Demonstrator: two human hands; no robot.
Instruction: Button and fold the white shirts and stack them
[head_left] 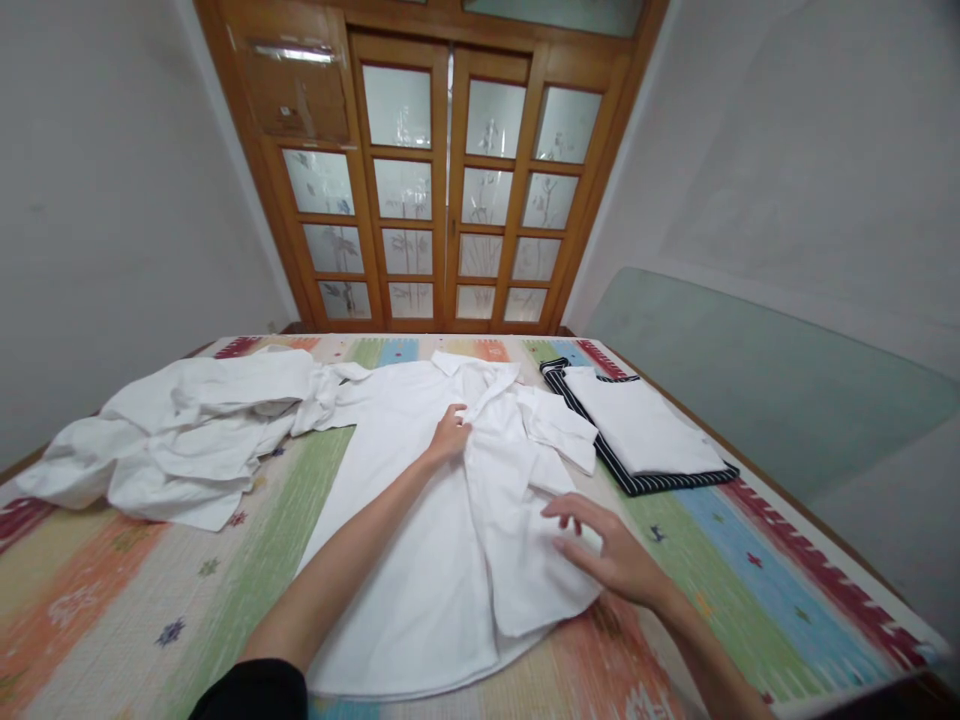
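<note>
A white short-sleeved shirt point(405, 560) lies spread on the bed in front of me, its collar at the far end. Its right front panel is bunched and partly folded over near the sleeve. Just below the collar, my left hand point(450, 436) has its fingers closed on the front edge of the shirt. My right hand point(611, 550) hovers over the lower right side of the shirt, fingers apart and holding nothing.
To the left lies a crumpled pile of white clothing point(195, 420), touching the shirt's left sleeve. Folded garments, a white one point(645, 420) on a black striped one point(634, 487), lie at the right. Beneath is a colourful striped cover point(247, 570). Wooden glass doors point(450, 200) stand beyond.
</note>
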